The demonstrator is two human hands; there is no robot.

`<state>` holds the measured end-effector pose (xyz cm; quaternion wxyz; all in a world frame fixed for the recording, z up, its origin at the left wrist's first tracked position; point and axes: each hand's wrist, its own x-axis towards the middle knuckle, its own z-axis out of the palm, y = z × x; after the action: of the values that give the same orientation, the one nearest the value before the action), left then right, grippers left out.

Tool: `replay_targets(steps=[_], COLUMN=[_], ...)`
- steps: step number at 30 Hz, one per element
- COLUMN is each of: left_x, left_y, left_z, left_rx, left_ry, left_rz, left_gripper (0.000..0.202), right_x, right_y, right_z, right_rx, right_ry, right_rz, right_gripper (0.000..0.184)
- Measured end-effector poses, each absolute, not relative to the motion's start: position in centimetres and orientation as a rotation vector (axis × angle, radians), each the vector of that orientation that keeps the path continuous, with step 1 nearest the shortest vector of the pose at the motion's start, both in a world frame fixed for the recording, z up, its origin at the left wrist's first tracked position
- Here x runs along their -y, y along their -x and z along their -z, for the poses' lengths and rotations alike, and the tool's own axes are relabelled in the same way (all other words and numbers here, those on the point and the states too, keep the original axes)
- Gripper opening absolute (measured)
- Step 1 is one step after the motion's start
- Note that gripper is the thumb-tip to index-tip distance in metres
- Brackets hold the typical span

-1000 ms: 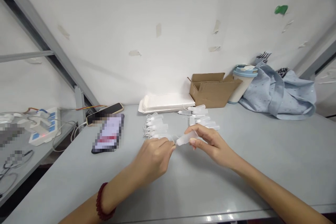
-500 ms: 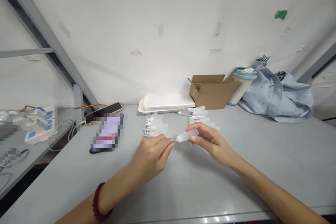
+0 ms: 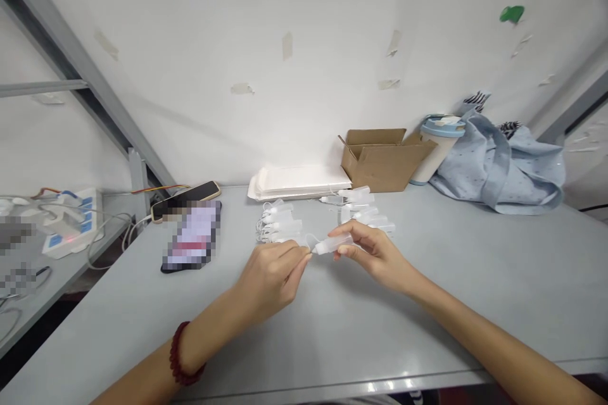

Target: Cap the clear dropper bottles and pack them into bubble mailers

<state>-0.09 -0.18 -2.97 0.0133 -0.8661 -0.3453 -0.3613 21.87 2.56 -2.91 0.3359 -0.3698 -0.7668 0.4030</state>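
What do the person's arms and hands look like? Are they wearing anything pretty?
Yes! A dark red bracelet of round beads circles the left wrist. The left hand and right hand wear no gloves. No sleeves show on the left forearm or the right forearm, and nothing is worn on the right wrist.

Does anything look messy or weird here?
A bit: the white wall has scattered tape-like scraps holding nothing up, so it looks untidy. I see no spill near the small bottle in the right hand.
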Motion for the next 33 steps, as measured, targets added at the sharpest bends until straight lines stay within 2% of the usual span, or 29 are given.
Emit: replay_targets(steps=[6,10,12,14,19,24,27,33], left_x=[-1.1,-2.8,-3.6,-4.2,-4.9,-4.8,-4.4,-2.9], left_y=[1.8,3.8,4.7,5.3,6.0,6.3,5.9,3.9], left_z=[0.4,-0.7,-0.6,-0.1,1.5,1.7,1.3,0.8], left_rx=[1.479,1.956,2.109,2.173,2.048,2.115,2.136,2.078], left_ry=[2.880,2.625,2.501,2.477,2.557,2.415,2.336,2.368], left_rz=[1.211,1.364,1.380,1.301,0.843,0.659,0.636,0.706], left_gripper=[0.018,0.021,0.023,0.023,0.026,0.034,0.040,0.039], right_x=[-3.2,-4.3,-4.9,-5.4,-6.0,-6.0,-5.9,-6.0], right_y=[-21.3,-21.8,-22.3,-22.8,-23.7,-23.8,-23.6,-23.7], right_z=[3.8,4.1,4.3,4.4,3.9,3.3,3.5,3.9], right_rx=[2.213,2.260,2.276,2.304,2.358,2.480,2.562,2.550], right_ry=[0.821,0.871,0.922,0.972,1.073,1.185,1.192,1.167], right_rz=[-0.530,-0.220,-0.126,-0.071,-0.014,-0.022,-0.015,0.024], right_gripper=[0.019,0.026,0.023,0.018,0.013,0.011,0.012,0.007])
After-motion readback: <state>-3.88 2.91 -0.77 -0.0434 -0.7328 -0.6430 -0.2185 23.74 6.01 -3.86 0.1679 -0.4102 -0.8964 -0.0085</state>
